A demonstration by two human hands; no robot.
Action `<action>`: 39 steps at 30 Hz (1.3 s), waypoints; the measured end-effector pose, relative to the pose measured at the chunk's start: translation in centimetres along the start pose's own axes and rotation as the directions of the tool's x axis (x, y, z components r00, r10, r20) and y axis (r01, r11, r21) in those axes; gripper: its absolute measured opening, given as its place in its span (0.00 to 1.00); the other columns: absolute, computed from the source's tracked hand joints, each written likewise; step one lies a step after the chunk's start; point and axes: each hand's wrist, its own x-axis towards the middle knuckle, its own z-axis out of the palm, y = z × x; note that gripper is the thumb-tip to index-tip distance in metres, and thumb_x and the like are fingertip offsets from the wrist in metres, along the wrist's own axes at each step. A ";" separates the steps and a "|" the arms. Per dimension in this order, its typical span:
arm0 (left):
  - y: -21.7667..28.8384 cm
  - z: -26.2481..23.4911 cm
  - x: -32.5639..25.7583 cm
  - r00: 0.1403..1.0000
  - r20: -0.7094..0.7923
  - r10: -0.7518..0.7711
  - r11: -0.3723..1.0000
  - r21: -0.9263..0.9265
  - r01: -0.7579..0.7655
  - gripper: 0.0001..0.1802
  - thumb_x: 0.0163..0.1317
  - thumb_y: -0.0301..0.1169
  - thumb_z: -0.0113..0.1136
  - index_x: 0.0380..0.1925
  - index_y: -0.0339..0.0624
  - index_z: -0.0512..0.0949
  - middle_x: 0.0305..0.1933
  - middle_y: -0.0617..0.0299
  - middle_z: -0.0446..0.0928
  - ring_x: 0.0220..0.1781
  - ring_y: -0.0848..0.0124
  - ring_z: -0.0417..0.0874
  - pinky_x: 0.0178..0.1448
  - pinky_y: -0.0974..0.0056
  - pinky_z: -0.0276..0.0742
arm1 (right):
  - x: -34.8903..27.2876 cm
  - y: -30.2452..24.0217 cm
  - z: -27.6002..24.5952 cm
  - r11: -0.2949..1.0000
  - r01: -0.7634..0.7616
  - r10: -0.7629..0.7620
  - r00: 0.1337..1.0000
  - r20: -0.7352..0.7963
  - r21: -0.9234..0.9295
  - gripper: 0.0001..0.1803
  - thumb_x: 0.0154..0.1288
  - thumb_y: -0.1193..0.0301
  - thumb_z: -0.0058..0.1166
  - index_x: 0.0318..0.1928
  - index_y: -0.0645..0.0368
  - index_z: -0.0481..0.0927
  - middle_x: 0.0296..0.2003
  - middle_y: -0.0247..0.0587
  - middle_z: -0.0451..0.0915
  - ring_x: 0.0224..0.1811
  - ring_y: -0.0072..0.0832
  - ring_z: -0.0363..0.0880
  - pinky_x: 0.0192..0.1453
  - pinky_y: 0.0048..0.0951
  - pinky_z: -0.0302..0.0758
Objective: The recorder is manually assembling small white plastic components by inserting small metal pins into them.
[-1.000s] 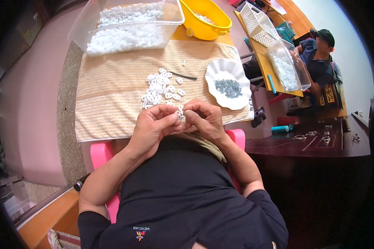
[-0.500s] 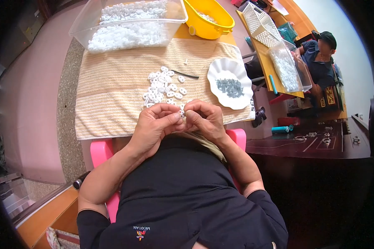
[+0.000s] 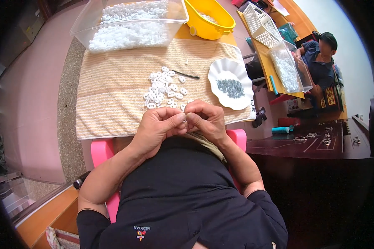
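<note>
Left hand (image 3: 158, 125) meets right hand (image 3: 209, 123) (white pieces (image 3: 159, 86) beyond).

Towel (image 3: 112, 83): ribbed cloth, matt, rough-looking
Pieces (image 3: 157, 86): white, plastic by the look, smooth
Dish (image 3: 222, 68): smooth, glossy, plastic or ceramic, hard to tell which
Bin (image 3: 81, 35): clear plastic, shiny
Tub (image 3: 205, 31): yellow plastic, smooth, glossy
Chair (image 3: 99, 152): pink plastic, smooth
Shirt (image 3: 162, 186): dark cloth, matt, creased
Basket (image 3: 257, 25): white plastic, pierced with holes
Dark tabletop (image 3: 274, 148): polished, reflective, material unclear

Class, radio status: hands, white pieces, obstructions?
Left hand, right hand pinched close together, contents hidden. White pieces loose on towel just beyond. Nothing visible blocking hands.
</note>
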 end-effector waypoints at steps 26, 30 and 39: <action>-0.1 -0.2 0.1 0.999 -0.029 0.034 0.999 -0.030 -0.035 0.09 0.64 0.25 0.59 0.42 0.32 0.77 0.36 0.60 0.80 0.37 0.75 0.82 0.46 0.67 0.83 | -0.1 0.3 0.1 0.996 -0.082 0.083 0.996 -0.032 0.044 0.06 0.69 0.79 0.52 0.42 0.69 0.77 0.39 0.40 0.76 0.30 0.17 0.76 0.33 0.17 0.75; -0.1 -0.3 0.2 0.999 -0.031 0.041 0.998 -0.038 -0.042 0.09 0.64 0.25 0.59 0.43 0.33 0.76 0.36 0.58 0.80 0.37 0.73 0.82 0.47 0.66 0.83 | -0.1 0.5 0.1 0.995 -0.084 0.085 0.996 -0.026 0.054 0.06 0.69 0.79 0.52 0.42 0.69 0.77 0.39 0.39 0.76 0.30 0.16 0.76 0.33 0.17 0.75; 0.0 -0.3 0.2 0.998 -0.043 0.036 0.999 -0.028 -0.037 0.10 0.63 0.25 0.60 0.43 0.33 0.76 0.36 0.58 0.80 0.37 0.72 0.83 0.46 0.66 0.83 | -0.1 0.1 0.4 0.995 -0.100 0.100 0.995 -0.024 0.032 0.05 0.69 0.79 0.51 0.41 0.69 0.77 0.39 0.40 0.76 0.30 0.17 0.77 0.33 0.18 0.77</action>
